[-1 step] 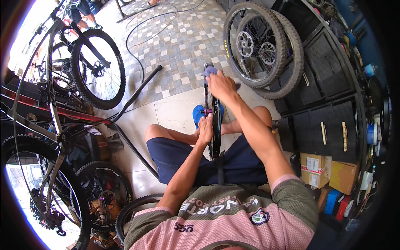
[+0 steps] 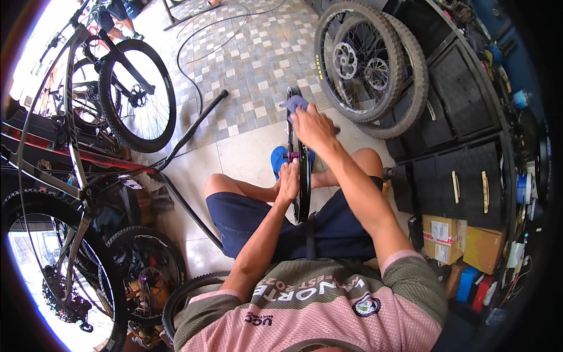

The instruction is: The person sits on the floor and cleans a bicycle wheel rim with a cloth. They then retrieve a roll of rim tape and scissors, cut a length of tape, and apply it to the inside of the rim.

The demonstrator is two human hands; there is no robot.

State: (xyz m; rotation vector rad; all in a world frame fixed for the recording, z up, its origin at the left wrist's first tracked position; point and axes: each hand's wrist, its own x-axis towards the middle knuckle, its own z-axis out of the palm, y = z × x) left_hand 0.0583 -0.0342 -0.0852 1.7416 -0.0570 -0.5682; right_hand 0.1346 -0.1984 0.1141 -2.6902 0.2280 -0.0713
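Note:
A black bicycle wheel stands upright, seen edge-on between my bent legs, with a purple hub. My left hand holds it just below the hub, fingers pointing up along it. My right hand is closed on a grey-purple cloth against the upper part of the wheel. Blue footwear shows behind the wheel.
Bicycles crowd the left. A black hose crosses the tiled floor. Two tyred wheels lean at upper right by black cabinets, with cardboard boxes below. A person's legs show at top left.
My right hand and the cloth have shifted slightly down and toward me along the wheel. My left hand stays near the hub.

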